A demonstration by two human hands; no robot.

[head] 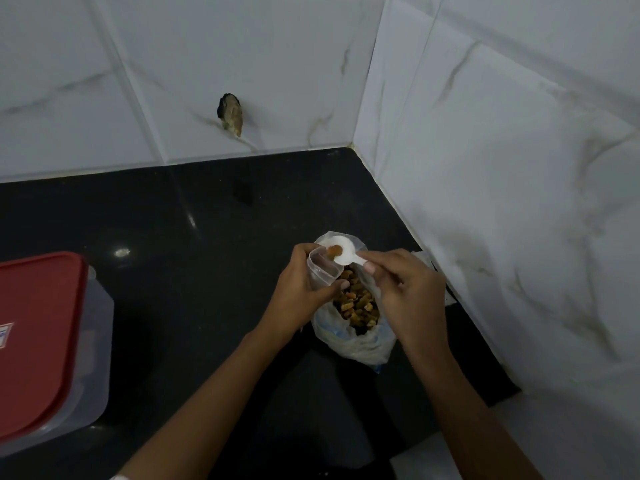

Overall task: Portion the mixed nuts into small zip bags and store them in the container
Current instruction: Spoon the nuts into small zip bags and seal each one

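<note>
Black countertop [194, 209], marbled wall tiles [242, 64], corner, dim light

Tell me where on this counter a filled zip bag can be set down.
The widest bare patch of black counter lies between the red-lidded container and the left hand, reaching back to the tiled wall. The right corner is crowded: nut bag, both hands, scoop and small zip bag.

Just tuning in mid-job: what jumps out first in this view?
At centre, the right hand tips a white scoop holding a nut into a small zip bag held open by the left hand, above the open bag of mixed nuts. At the left edge sits a red-lidded container on the black counter.
</note>
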